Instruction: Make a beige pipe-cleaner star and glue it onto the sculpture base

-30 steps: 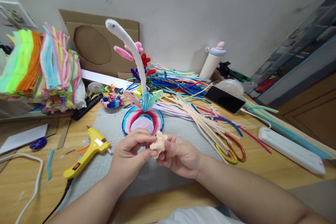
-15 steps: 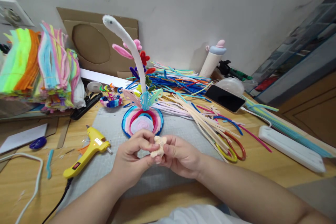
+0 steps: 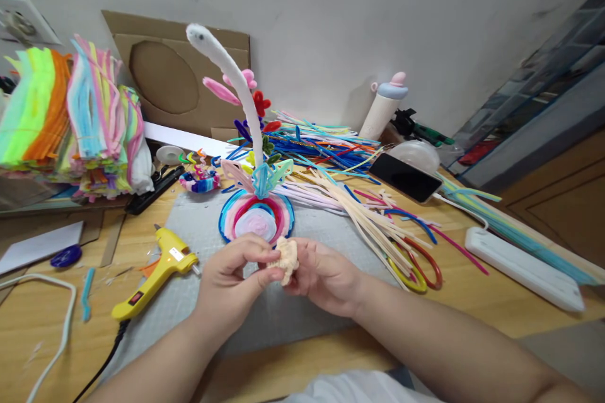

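The left hand [image 3: 231, 283] and right hand [image 3: 328, 277] both pinch a small, knobbly, cream-coloured fuzzy piece [image 3: 288, 258] above the flat grey mat [image 3: 283, 324], probably because gripping from opposite sides steadies something so small.

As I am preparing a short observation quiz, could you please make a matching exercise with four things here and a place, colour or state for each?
1. Cream fuzzy piece
2. Glue gun
3. Phone
4. Cardboard sheet

A. Propped against the wall
B. Dark-screened, right of the hands
C. Held between left hand and right hand
D. Mostly yellow

Pairs: 1-C, 2-D, 3-B, 4-A
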`<state>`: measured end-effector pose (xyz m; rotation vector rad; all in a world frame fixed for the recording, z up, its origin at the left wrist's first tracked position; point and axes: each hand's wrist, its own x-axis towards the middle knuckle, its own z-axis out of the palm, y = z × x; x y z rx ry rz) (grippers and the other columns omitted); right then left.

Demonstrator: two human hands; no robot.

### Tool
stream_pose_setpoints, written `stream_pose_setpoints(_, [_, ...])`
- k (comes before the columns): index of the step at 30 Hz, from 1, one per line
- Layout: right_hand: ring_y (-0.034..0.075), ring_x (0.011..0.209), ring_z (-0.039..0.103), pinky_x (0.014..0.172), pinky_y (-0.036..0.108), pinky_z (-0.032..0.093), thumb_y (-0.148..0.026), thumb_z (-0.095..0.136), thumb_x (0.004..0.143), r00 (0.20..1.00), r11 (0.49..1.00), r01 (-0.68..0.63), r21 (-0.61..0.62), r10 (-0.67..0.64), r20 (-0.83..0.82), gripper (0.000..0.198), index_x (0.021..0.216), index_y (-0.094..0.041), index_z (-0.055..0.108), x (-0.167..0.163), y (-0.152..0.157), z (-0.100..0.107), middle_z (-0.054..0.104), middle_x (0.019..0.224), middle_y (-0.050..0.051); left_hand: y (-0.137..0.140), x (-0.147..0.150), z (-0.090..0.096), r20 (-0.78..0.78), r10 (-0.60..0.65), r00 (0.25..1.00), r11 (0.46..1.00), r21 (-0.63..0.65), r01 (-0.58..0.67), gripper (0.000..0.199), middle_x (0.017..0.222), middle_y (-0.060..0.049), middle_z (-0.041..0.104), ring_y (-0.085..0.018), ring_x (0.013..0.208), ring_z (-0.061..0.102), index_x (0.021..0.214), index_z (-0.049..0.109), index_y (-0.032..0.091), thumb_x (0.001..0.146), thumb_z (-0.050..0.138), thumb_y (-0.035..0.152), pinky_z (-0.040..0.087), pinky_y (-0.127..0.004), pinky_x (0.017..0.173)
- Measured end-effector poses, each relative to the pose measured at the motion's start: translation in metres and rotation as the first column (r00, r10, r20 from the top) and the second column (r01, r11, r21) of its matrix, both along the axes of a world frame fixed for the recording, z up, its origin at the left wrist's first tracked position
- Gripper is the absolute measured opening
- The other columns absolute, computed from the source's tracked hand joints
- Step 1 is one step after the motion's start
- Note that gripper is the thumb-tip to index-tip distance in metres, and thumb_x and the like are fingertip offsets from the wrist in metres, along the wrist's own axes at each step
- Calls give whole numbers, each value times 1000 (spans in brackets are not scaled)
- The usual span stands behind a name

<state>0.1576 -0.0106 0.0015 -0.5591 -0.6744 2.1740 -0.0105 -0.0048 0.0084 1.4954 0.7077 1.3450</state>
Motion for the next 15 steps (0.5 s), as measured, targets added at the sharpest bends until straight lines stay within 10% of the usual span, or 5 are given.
stream_pose_setpoints(15, [5,57,54,54,15,39,-39,80,65,995,998,-64,7,64,-70,35,82,-12,67,-4,-10,-1,62,67,-1,-7,2,0,-55,-34,998,984,170,43,25,79,-2,61,-14,71,59,88,72,26,69,74,10,48,-25,64])
